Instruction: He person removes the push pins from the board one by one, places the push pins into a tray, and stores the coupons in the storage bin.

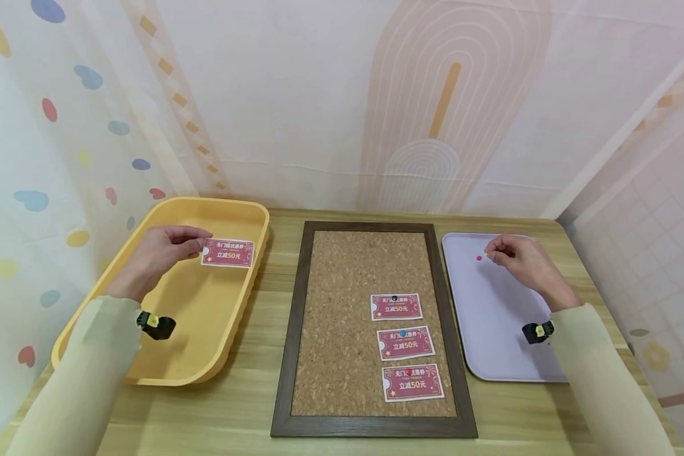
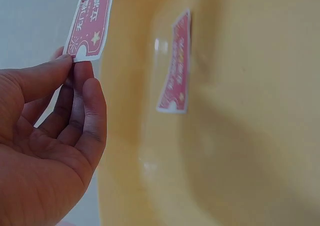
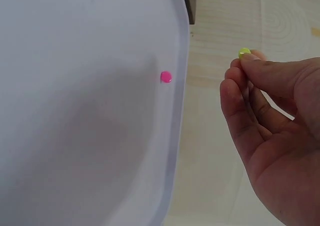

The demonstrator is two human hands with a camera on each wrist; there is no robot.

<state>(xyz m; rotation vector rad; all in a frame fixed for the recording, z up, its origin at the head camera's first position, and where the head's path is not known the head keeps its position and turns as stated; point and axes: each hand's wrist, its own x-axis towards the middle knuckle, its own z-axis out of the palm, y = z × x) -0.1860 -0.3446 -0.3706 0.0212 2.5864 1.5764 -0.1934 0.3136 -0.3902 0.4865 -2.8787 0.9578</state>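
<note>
My left hand [image 1: 168, 250] pinches one end of a red-and-white coupon [image 1: 228, 253] between thumb and fingertips, above the yellow bin [image 1: 265, 231]. In the left wrist view a second coupon [image 2: 177, 66] lies inside that bin. Over the lavender tray [image 1: 462, 304], my right hand [image 1: 521, 259] pinches a small yellow thumbtack [image 3: 244, 52]; only its round head shows. A pink thumbtack [image 3: 166, 77] lies on the tray near its edge. Between the two containers is a framed corkboard [image 1: 336, 323].
Three coupons are pinned in a column on the corkboard's right side: the top coupon [image 1: 396, 308] by a black tack, the middle coupon [image 1: 407, 345] by a blue one, the bottom coupon [image 1: 413, 385] by a red one. A patterned curtain [image 1: 296, 114] hangs behind the wooden table [image 1: 234, 411].
</note>
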